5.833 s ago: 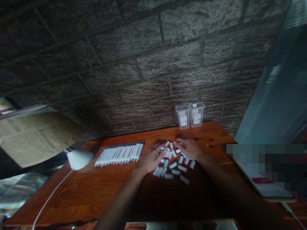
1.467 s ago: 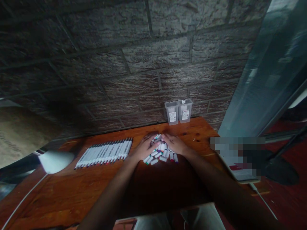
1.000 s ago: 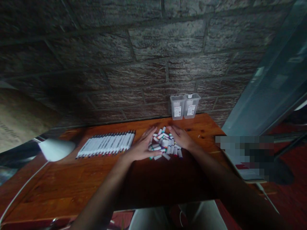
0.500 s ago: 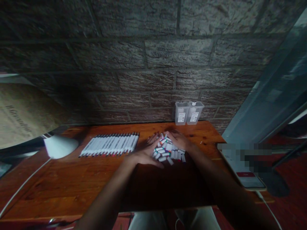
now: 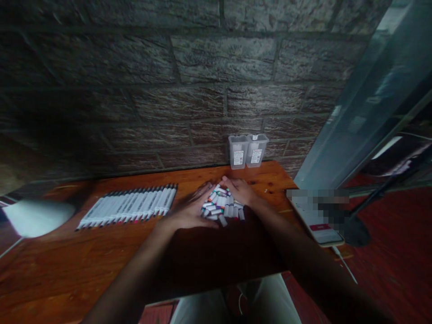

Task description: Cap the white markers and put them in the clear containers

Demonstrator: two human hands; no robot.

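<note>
One white cone-shaped thing (image 5: 38, 218) sits far to the left of the pile of caps (image 5: 221, 201); whether it touches the wooden table (image 5: 101, 270) is hard to say. Closer to the pile, yet clearly apart from it on the left, a row of white markers (image 5: 126, 204) lies flat, side by side, with dark ends on the far side.

Next comes the left hand (image 5: 189, 213), set along the left of the pile, fingers stretched out and the thumb spread wide from them along the pile's near-left side. The pile itself is a loose cluster of short white cylinders with coloured bands, lying on the table between the two hands.

The right hand (image 5: 241, 191) curves around the pile's far right side; part of its fingers is hidden, so I cannot tell whether they close on a cap. Beyond the pile and slightly right of it, two clear containers (image 5: 256, 155) stand upright next to each other. Well to the right of the pile lies a flat device (image 5: 319, 227), partly covered by blurred squares.
</note>
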